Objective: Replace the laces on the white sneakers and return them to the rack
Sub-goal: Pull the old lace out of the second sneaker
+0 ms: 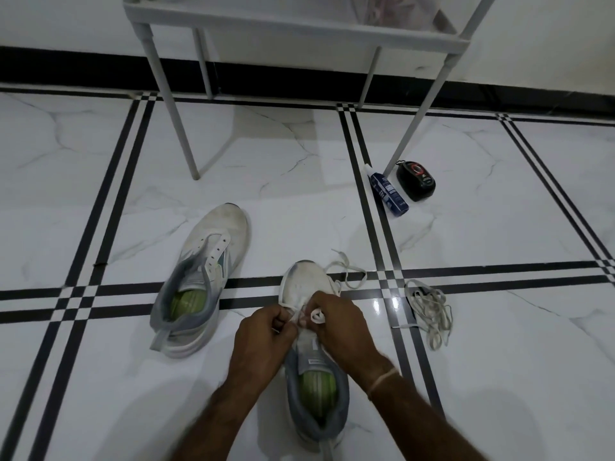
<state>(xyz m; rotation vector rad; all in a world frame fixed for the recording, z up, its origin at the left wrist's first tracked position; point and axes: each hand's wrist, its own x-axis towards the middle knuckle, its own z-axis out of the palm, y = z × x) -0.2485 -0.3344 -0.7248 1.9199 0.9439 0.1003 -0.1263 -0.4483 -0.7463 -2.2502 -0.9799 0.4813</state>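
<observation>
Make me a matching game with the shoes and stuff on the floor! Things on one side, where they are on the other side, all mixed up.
Things:
1. white sneaker with empty lace holes
2. white sneaker nearest the person
3. loose white shoelace bundle
4. dark blue bottle

Places:
A. lying beside the black oval case
B. under the left hand and right hand, which pinch its flat white lace
C. heaped to the right of the hands
D. alone on the left, nobody touching it

Pairs: 1-D, 2-B, 3-C, 4-A
</observation>
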